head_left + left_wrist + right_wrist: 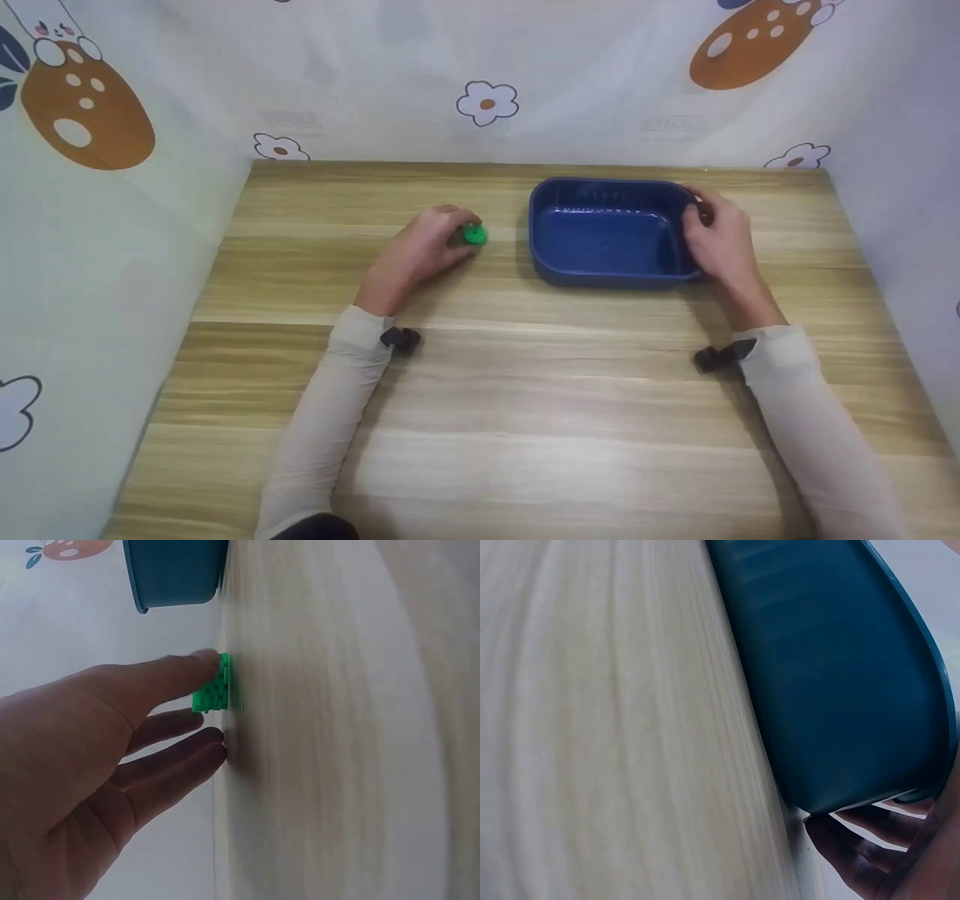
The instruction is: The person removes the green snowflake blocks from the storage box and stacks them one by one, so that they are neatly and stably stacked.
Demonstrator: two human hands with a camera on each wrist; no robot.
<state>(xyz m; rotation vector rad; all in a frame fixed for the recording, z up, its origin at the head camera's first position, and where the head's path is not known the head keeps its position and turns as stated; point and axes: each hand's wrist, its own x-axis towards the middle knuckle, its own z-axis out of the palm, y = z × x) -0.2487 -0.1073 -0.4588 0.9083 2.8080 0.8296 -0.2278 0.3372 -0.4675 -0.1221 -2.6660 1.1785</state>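
Note:
My left hand point(420, 250) is low over the wooden table, its thumb and index finger at opposite sides of a small green round piece point(475, 235). In the left wrist view the green piece point(213, 688) has a knobbly side and is pinched close to the tabletop, while the lower fingers spread apart. To its right stands a blue rectangular basin point(611, 238) with rounded corners and nothing inside. My right hand point(722, 236) grips the basin's right end, thumb over the rim. From the right wrist, the fingers point(855, 851) show along the basin's outer end wall point(840, 690).
The wood-grain table point(525, 397) meets a patterned white sheet point(570, 90) behind, with more sheeting at the left and right sides. A small black device is strapped at each wrist, over the pale sleeves point(319, 424).

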